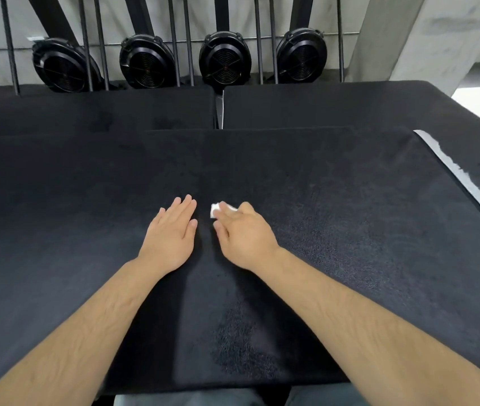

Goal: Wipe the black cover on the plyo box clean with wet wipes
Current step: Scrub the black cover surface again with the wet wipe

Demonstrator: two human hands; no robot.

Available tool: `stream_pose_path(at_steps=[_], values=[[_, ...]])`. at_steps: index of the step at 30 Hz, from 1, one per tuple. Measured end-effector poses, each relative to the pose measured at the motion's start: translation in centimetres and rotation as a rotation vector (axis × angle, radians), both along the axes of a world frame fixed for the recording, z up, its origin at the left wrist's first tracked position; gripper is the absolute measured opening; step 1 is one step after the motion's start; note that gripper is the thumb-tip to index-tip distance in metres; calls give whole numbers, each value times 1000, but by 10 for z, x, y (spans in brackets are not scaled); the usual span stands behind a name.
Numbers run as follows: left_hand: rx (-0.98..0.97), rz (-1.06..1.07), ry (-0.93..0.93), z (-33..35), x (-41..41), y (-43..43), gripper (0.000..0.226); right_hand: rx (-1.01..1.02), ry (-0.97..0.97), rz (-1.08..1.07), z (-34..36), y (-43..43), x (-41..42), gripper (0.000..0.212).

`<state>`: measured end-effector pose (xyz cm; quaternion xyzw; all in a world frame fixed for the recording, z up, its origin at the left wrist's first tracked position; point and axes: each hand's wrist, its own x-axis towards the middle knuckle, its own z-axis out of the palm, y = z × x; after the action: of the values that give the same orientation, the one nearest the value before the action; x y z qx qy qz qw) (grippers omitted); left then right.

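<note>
The black cover spreads across the top of the plyo box in front of me, with a rough, textured surface. My left hand lies flat on it near the middle, fingers straight and together. Just to its right, my right hand presses a small folded white wet wipe against the cover. The fingers lie over the wipe, so only its left end shows beyond the fingertips.
Two more black-covered boxes stand behind this one with a narrow gap between them. Several black round fan housings and upright metal bars line the back wall. A white torn strip runs along the cover's right edge.
</note>
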<state>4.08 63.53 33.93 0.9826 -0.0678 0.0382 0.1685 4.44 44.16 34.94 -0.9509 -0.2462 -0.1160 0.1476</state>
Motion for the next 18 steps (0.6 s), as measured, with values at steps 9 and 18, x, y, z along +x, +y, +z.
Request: stream_pose_path(at_steps=[9,18], values=[[9,-19,2,2,-4,0,53,64,-25,98,-3,9,-23,28],[-289,-40,-17,1,-64,12,47,116,23,171,-3,16,-51,22]])
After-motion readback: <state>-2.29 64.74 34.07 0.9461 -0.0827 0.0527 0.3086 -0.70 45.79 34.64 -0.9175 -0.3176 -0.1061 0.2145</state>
